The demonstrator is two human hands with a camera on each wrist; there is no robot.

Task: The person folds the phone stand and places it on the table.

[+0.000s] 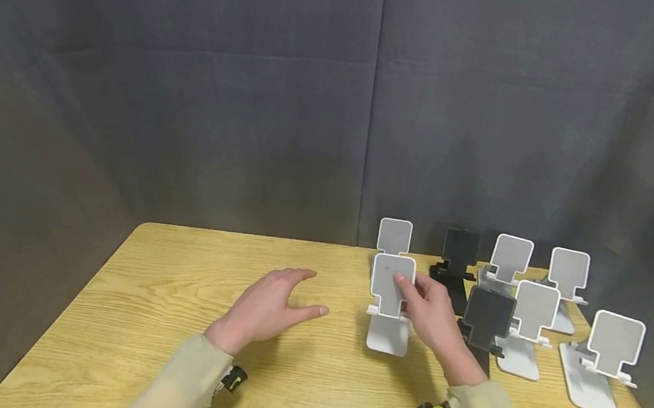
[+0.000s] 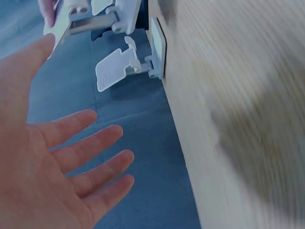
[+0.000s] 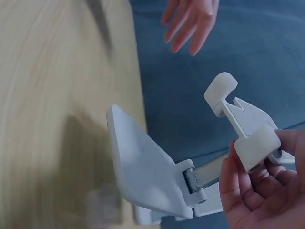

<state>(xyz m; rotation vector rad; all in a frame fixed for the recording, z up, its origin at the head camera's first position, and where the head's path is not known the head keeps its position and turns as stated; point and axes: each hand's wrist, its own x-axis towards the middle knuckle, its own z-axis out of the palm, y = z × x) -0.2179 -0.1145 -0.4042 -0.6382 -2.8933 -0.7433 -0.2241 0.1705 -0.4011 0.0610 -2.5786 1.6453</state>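
Note:
My right hand grips a white phone stand with a grey pad, the thumb lying on the front of the pad and the fingers behind it. In the right wrist view the stand's flat base appears raised off the table, its hinged arm unfolded. To the left, my left hand hovers over the table with fingers and thumb spread apart, touching nothing. Directly behind the held stand is another white phone stand, partly hidden by it in the head view.
On the right of the wooden table stand several more phone stands, among them a rear black one, a front black one and a white one by the right edge. A dark curtain hangs behind the table.

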